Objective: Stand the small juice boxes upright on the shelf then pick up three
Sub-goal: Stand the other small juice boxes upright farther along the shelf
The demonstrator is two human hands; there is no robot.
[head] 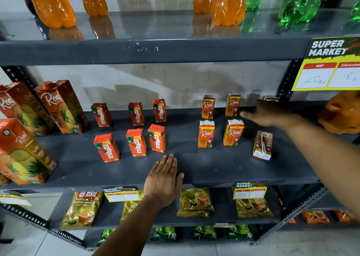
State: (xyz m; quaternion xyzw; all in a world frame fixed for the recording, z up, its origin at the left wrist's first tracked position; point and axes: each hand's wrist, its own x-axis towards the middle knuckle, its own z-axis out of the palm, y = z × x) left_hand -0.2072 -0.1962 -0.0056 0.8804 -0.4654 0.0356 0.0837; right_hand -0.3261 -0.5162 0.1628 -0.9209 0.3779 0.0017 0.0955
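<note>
From the head view, the middle shelf (194, 168) holds the small juice boxes in 2 clusters. Centre-left of the frame stand 6 red mango boxes (137, 142) in 2 rows of 3, all upright. Centre-right stand 4 orange boxes (206, 133), upright too. At the right end of the front row, 1 box (263, 145) is turned back-side out, straw showing, and leans a little. Behind it, another box (269, 98) peeks over the right hand (269, 113).

That right hand reaches flat across the back row, fingers (246, 114) spread open and gripping nothing, their tips just beside the rear orange box (233, 105). The left hand (164, 179) lies palm down on the shelf's front edge, fingers open and empty, near the front mango boxes.

The risk, I'd say, is the outstretched right forearm: drawing it back low could clip the leaning box and topple it, and a careless sweep of the fingers could knock the rear orange box into its neighbour.
</note>
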